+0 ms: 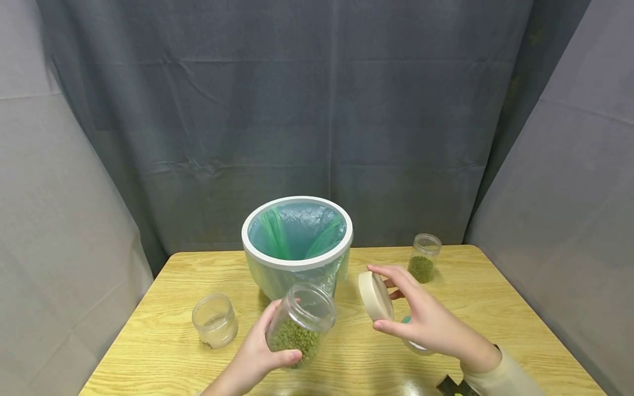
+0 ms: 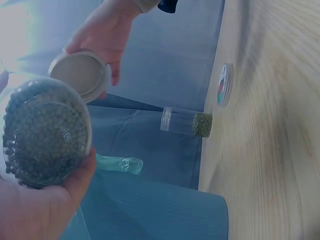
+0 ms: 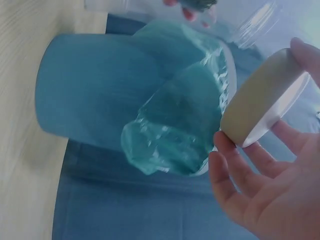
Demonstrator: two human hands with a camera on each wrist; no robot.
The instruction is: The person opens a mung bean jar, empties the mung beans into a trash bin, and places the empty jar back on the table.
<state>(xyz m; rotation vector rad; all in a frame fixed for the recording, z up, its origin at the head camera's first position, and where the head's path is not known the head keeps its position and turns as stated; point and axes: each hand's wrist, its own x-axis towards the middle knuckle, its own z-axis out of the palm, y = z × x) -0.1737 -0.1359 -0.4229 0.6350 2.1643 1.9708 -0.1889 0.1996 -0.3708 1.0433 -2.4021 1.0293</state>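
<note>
My left hand point(image 1: 258, 347) grips a clear jar point(image 1: 311, 308), tilted above the table and part filled with green beans point(image 1: 296, 338). The jar's mouth is uncovered, and its bean-covered bottom faces the left wrist view. To the right of it, my right hand point(image 1: 423, 319) holds a round beige lid point(image 1: 372, 297) by its rim between thumb and fingers. Lid and jar are apart. In the right wrist view the lid point(image 3: 262, 97) appears edge-on in front of the bin.
A white-rimmed bin point(image 1: 297, 264) with a green plastic liner stands behind the jar. On the left is a clear empty cup point(image 1: 215, 322). Another bean jar point(image 1: 423, 258) stands at the back right. A flat round piece with a coloured label point(image 2: 225, 85) lies on the wooden table.
</note>
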